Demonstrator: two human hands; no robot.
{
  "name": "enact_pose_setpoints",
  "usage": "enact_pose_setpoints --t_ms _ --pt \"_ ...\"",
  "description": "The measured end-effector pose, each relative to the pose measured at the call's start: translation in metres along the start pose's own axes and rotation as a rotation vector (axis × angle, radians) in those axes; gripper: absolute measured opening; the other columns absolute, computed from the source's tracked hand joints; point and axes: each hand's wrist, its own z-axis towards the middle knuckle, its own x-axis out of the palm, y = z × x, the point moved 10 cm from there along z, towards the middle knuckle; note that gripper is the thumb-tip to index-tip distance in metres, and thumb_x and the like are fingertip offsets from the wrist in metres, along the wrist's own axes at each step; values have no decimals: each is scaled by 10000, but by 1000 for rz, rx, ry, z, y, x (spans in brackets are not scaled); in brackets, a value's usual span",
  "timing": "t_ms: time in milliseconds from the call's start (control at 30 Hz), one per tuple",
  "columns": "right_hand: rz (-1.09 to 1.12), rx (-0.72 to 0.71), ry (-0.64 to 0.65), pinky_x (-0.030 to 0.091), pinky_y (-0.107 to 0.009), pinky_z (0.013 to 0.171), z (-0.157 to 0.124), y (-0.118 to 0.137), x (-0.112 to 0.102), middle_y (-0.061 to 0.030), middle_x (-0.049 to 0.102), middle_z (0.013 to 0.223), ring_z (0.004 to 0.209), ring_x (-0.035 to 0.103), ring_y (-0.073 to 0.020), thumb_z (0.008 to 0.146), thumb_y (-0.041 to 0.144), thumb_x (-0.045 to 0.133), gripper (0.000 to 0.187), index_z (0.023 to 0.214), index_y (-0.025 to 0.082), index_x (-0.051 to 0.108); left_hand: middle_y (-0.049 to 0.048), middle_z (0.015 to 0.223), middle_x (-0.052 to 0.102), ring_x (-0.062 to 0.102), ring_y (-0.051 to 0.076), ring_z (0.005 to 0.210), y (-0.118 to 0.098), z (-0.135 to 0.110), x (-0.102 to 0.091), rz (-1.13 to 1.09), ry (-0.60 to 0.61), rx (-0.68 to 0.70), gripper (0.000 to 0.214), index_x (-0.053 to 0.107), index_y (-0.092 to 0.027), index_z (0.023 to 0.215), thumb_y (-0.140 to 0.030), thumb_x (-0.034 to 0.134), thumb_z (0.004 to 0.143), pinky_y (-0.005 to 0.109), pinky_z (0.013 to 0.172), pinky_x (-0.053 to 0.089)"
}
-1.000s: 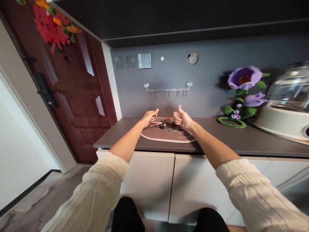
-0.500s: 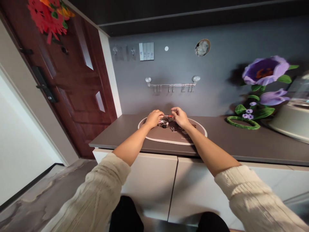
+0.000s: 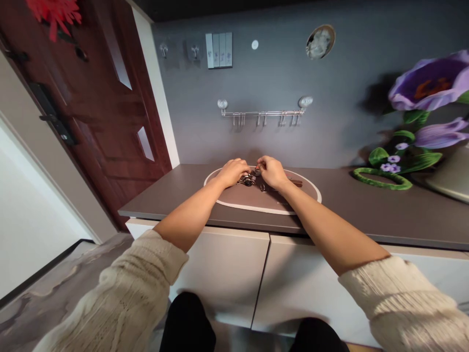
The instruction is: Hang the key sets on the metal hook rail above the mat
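An oval brown mat [image 3: 234,198] with a pale rim lies on the dark countertop. On it sits a small cluster of shiny, dark metal pieces [image 3: 247,180] that looks like a bunch of keys. My left hand [image 3: 234,172] curls over its far left side, fingers closed on it. My right hand [image 3: 271,172] is pinched at a small red-and-dark piece [image 3: 257,168] just right of the cluster; its exact kind is too small to tell. Below the right fingers lies a small metal clip or ring [image 3: 263,188]. A brown strip-like piece [image 3: 296,183] shows beyond my right wrist.
A clear rail with several hooks [image 3: 264,114] is fixed to the grey wall above the mat. To the right stand purple fabric flowers [image 3: 432,90] with a green ring base [image 3: 382,179]. White cabinet doors [image 3: 220,264] are below, and a red-brown door [image 3: 106,122] at left.
The view has tilted down and come closer. My right fingers have closed in on the small red piece, which is now mostly covered. My left hand stays at the metal cluster.
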Motion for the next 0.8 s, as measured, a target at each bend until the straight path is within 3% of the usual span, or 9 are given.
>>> enact_pose_setpoints --t_ms 200,467,800 --pt "-28 -29 -16 413 -299 786 -1 2 0 -92 613 844 805 535 -170 728 76 415 233 854 140 601 65 849 617 500 186 829 6 0 -5 16 -28 -54 194 651 -203 844 -206 463 796 293 769 356" --pt "-61 -46 18 406 -300 799 -3 7 4 -97 608 856 822 532 -174 731 83 428 228 862 132 608 65 835 619 510 184 827 25 -4 -19 -123 -151 -195 176 649 -190 821 -203 476 789 285 755 363" --pt "-20 -81 30 408 -298 782 -4 12 7 -79 598 851 790 527 -164 753 137 459 180 853 155 608 36 806 642 542 134 767 48 -9 -32 -489 -354 -348 150 647 -153 779 -172 499 762 250 753 394"
